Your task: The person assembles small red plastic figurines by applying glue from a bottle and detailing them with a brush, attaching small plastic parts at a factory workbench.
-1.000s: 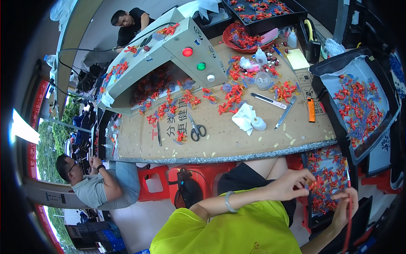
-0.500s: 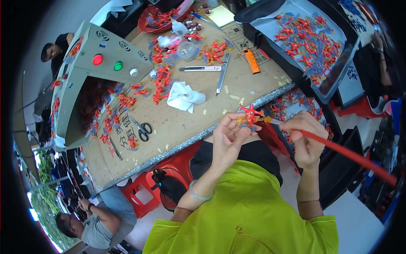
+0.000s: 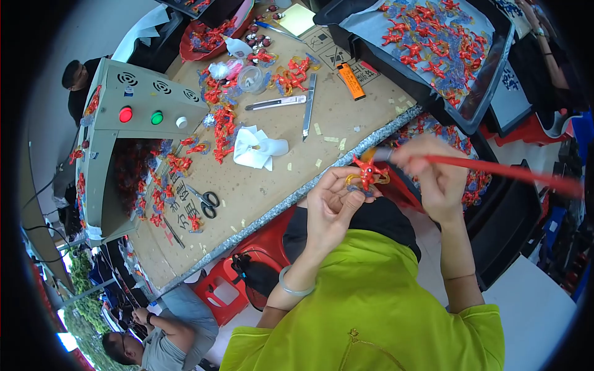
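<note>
In my left hand [image 3: 329,215], at the table's near edge, is a small glossy red figurine [image 3: 367,171] with yellow and bluish clear parts, pinched between thumb and fingers. My right hand [image 3: 438,182] is closed round a long red-handled paintbrush [image 3: 510,171]. Its yellowish bristle end is beside the figurine's top; motion blur hides whether the two touch. On the table, a crumpled white tissue [image 3: 258,147] lies nearest to my left hand. More red figurines [image 3: 224,133] are strewn beyond it.
A grey box machine [image 3: 133,111] stands at left, figurines inside its opening. Scissors [image 3: 206,203], a craft knife [image 3: 275,103], a metal blade [image 3: 309,106] and an orange lighter [image 3: 351,81] lie on the table. Black trays [image 3: 427,86] of figurines stand at right. Another person [image 3: 164,334] sits at lower left.
The brush tip has moved from the figurine's right side up to its top, and my right hand has lifted. My left hand still holds the figurine. The whole view has shifted slightly.
</note>
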`<state>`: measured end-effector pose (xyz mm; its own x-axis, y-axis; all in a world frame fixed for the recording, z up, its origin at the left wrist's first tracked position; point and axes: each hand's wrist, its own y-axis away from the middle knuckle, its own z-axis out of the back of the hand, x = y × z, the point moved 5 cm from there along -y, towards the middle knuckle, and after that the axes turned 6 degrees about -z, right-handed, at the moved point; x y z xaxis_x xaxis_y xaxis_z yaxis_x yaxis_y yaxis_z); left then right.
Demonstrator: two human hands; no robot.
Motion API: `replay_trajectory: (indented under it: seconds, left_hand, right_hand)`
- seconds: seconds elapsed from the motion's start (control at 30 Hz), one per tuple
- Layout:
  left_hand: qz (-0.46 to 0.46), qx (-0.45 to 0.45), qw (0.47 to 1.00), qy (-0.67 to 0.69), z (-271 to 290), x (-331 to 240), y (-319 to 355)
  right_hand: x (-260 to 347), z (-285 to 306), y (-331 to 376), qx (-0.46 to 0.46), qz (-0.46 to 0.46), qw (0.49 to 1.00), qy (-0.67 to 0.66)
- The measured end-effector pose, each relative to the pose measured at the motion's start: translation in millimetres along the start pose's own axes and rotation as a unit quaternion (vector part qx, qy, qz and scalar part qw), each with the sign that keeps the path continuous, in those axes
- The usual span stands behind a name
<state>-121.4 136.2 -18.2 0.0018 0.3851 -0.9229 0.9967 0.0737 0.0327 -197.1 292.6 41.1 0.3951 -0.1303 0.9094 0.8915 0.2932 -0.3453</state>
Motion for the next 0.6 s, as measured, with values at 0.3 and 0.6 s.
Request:
replay_trajectory:
  seconds: [0.3, 0.6]
  left_hand:
    - [0.045, 0.012, 0.999, 0.015, 6, 4, 2]
    - [0.097, 0.028, 0.991, 0.09, 4, 7, 4]
  right_hand:
    - [6, 12, -9, -0.084, 0.038, 0.982, 0.166]
    - [4, 21, -4, -0.088, -0.009, 0.992, 0.093]
